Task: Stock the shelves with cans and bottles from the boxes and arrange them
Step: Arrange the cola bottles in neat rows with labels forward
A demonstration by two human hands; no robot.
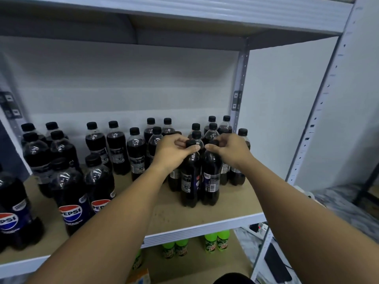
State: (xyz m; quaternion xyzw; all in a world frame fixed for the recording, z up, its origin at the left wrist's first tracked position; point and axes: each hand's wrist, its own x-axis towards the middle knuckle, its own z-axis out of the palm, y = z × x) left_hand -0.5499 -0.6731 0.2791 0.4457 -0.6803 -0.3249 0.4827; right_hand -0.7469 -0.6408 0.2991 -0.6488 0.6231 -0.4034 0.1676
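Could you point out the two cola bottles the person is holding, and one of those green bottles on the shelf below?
Left-hand cola bottle (189, 181), head view: on its dark body, by the label.
Right-hand cola bottle (212, 177), head view: on its body, at the label.
Green bottle (223, 240), head view: on its upper body, lower shelf.

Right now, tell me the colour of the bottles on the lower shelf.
Bright green bottles, seen in the head view.
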